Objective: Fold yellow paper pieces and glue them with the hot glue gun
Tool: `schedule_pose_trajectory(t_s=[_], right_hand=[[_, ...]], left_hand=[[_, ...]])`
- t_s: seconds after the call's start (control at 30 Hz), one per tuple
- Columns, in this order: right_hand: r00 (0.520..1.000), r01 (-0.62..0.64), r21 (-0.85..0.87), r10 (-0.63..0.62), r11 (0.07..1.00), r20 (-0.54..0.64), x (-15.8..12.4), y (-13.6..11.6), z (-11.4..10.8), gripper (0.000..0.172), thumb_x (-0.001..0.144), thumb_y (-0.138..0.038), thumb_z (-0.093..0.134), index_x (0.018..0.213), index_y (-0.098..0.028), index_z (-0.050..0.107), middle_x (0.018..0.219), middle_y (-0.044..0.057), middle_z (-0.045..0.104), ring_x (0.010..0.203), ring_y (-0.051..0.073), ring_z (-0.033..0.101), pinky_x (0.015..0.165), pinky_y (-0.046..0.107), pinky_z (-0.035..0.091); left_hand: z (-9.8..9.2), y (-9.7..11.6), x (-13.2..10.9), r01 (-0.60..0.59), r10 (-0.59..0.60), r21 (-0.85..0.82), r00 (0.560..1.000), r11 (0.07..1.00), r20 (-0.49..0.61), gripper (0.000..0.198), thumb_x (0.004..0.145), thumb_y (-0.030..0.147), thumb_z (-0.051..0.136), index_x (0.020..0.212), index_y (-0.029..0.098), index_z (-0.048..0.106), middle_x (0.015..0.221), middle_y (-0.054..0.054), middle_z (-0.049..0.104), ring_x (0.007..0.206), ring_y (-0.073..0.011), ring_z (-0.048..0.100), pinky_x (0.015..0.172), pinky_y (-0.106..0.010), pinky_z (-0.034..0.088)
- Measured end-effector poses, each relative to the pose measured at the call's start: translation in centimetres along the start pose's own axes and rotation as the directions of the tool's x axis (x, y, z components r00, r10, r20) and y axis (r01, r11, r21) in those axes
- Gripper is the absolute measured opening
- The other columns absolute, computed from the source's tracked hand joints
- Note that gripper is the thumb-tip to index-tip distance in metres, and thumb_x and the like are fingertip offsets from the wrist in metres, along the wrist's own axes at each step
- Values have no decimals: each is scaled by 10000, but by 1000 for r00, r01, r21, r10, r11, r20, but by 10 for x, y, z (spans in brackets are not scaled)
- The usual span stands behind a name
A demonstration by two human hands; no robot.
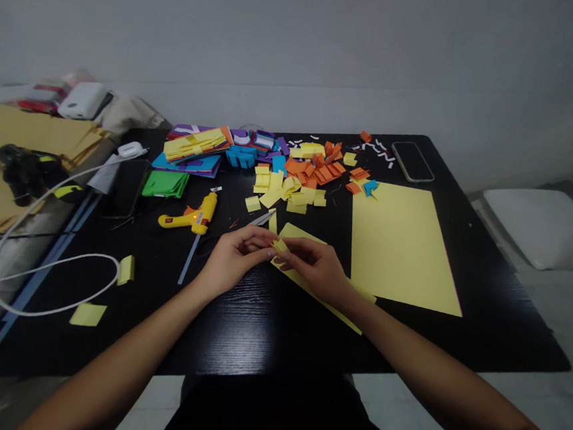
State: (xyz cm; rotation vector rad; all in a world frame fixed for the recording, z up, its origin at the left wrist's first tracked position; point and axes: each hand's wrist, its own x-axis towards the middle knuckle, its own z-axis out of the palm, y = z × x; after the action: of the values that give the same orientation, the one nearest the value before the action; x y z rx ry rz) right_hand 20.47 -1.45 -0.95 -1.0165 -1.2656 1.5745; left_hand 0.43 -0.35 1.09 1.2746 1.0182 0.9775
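Observation:
Between the fingertips of both hands is a small folded piece of yellow paper (280,246). My left hand (237,254) pinches it from the left, and my right hand (316,266) grips it from the right. Under my right hand and wrist lie yellow paper strips (338,316) on the black table. Scissors (263,218) rest just beyond my left hand, their blades pointing away; the handles are mostly hidden. A large yellow sheet (401,245) lies flat to the right. Past my hands is a heap of folded yellow pieces (296,192) and orange pieces (320,171).
A yellow glue gun (193,215) lies left of my hands. Farther left are green paper pieces (165,184), a white cable (56,265) and a dark phone (124,189). Stacked coloured papers (197,147) sit at the back, and another phone (413,162) lies back right.

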Motion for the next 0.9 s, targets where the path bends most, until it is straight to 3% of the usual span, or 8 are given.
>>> schedule_pose_trajectory(t_s=[0.23,0.37,0.67,0.9], right_hand=[[992,68,-173,-85,983,-89,1,5,-2,319,818,-465,830,1050,-247,821,987,39,822,748,184,760,716,337,661],[976,99,-249,-143,963,-167,0,3,-1,285,799,-461,846,991,-251,821,975,44,823,863,220,777,751,343,653],[965,94,-278,-156,956,-209,-3,0,2,313,798,-474,849,1013,-248,823,1012,63,825,946,261,789,812,386,668],[956,111,-279,-179,954,-232,-2,0,2,334,773,-490,867,970,-227,808,959,68,809,833,228,764,773,367,643]], left_hand=[[5,-2,-1,-10,12,56,999,998,-45,251,780,283,843,984,163,759,813,-35,771,704,-148,704,655,-257,568],[6,-2,-2,-3,10,86,997,996,-76,259,771,281,850,977,156,758,829,-43,781,734,-159,725,677,-262,571],[9,-6,-5,55,-52,27,991,998,-121,278,761,310,844,970,150,752,817,-45,793,763,-176,750,763,-298,592],[10,-3,-6,10,7,146,993,989,-120,235,800,354,825,864,159,711,768,-33,742,709,-151,699,660,-253,536]])
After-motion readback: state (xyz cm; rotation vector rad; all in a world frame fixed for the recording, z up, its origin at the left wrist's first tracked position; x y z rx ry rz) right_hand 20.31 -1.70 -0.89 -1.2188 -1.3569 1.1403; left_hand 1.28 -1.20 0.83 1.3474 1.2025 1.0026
